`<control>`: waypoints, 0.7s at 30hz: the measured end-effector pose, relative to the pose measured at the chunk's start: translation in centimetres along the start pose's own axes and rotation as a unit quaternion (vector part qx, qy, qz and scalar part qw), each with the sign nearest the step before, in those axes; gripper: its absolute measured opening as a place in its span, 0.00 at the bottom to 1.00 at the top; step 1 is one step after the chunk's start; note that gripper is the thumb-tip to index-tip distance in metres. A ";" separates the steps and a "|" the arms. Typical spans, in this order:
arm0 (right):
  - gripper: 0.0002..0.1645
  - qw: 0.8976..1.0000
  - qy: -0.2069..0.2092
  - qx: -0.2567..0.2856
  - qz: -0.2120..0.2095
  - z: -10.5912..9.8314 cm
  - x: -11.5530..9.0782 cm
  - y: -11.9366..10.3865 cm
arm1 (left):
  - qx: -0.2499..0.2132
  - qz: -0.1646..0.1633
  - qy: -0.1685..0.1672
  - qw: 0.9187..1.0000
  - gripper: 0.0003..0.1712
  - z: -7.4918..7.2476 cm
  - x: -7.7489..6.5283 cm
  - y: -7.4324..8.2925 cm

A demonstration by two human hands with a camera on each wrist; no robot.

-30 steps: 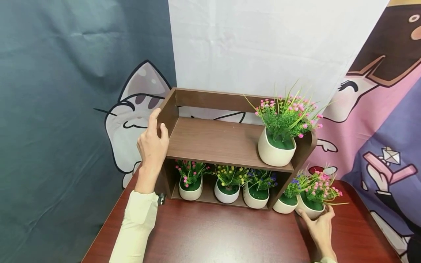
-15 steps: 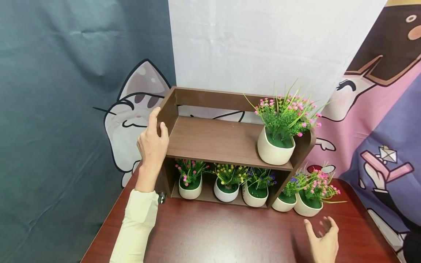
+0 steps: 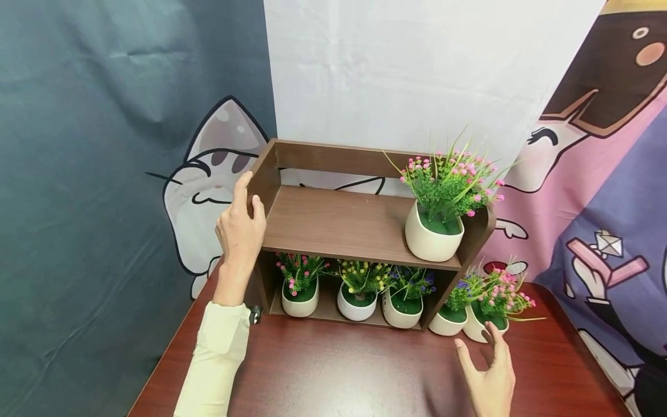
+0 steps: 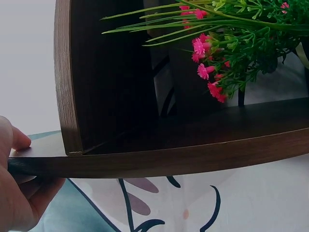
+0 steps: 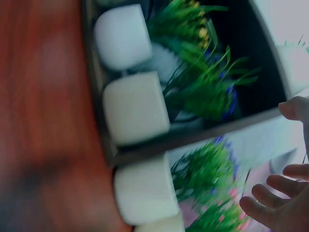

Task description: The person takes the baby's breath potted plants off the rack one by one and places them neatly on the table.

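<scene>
My left hand (image 3: 241, 227) holds the left side of a two-tier brown wooden shelf (image 3: 333, 223). In the left wrist view its fingers (image 4: 29, 203) and thumb lie on opposite faces of the board. My right hand (image 3: 490, 376) hovers above the table with thumb and fingers spread, holding nothing. Just beyond it are a cream pot of pink flowers (image 3: 505, 295) and a cream pot of blue flowers (image 3: 452, 310), both right of the shelf. A larger cream pot with pink flowers (image 3: 435, 234) stands at the right of the upper tier.
On the lower tier stand a pot of red-pink flowers (image 3: 300, 292), a white pot of yellow flowers (image 3: 357, 301) and another pot of blue flowers (image 3: 403, 307). The reddish-brown table (image 3: 333, 370) extends in front. Printed cloth (image 3: 365, 75) hangs behind and at both sides.
My right hand has let go of the pink-flower pot at the right, drawn back toward me, then shifted left and slightly forward. My left hand stays on the shelf's side.
</scene>
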State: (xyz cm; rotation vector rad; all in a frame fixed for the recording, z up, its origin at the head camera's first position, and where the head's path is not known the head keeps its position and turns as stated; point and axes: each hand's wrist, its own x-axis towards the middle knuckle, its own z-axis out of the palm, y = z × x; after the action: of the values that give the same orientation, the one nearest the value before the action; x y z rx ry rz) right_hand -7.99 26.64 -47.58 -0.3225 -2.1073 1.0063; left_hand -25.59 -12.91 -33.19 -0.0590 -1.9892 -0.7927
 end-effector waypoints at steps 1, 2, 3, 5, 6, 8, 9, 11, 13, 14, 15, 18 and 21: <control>0.44 1.000 -0.002 0.008 -0.009 0.1 0.1 -0.5 | 0.000 0.000 -0.001 1.000 0.23 0.0 0.0 0.0; 0.45 1.000 -0.004 0.019 -0.019 0.2 0.2 -1.0 | 0.000 0.000 0.000 1.000 0.23 0.0 0.0 0.0; 0.46 0.999 -0.007 0.030 -0.027 0.3 0.3 -1.5 | 0.000 0.000 0.000 1.000 0.23 0.0 0.0 0.0; 0.47 0.998 -0.014 0.055 -0.037 0.5 0.6 -2.7 | -0.001 0.000 0.000 1.000 0.23 0.0 0.0 0.0; 0.48 0.997 -0.019 0.068 -0.042 0.7 0.8 -3.3 | 0.000 0.000 0.000 1.000 0.23 -0.1 0.0 0.0; 0.48 0.994 -0.027 0.088 -0.050 0.9 1.3 -4.9 | 0.001 -0.001 0.001 1.000 0.23 -0.1 0.0 0.0; 0.48 0.993 -0.030 0.099 -0.054 1.0 1.6 -5.9 | 0.001 -0.001 0.002 1.000 0.23 -0.1 0.1 0.0; 0.46 0.990 -0.034 0.117 -0.063 1.1 2.3 -7.9 | 0.001 -0.002 0.002 1.000 0.23 -0.1 0.1 -0.1; 0.44 0.988 -0.035 0.136 -0.070 1.3 3.0 -9.8 | 0.003 -0.004 0.000 1.000 0.23 -0.1 0.0 -0.1; 0.44 0.986 -0.035 0.146 -0.073 1.4 3.4 -10.6 | 0.003 -0.006 -0.001 1.000 0.23 -0.1 0.0 -0.1; 0.43 0.985 -0.034 0.153 -0.076 1.6 3.8 -11.2 | 0.003 -0.007 -0.003 1.000 0.23 -0.1 0.0 -0.1; 0.45 0.983 -0.022 0.162 -0.080 2.4 4.9 -11.8 | 0.005 -0.010 -0.009 1.000 0.23 -0.2 -0.1 0.0; 0.49 0.984 -0.006 0.158 -0.081 3.3 6.1 -11.8 | 0.004 -0.008 -0.013 1.000 0.23 -0.3 0.0 0.1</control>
State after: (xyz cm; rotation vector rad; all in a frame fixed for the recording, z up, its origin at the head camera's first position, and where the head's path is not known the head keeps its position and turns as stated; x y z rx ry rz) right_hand -13.48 20.18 -36.82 0.0125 -1.9097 1.2218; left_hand -25.30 -12.96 -33.02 -0.0483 -2.0187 -0.7990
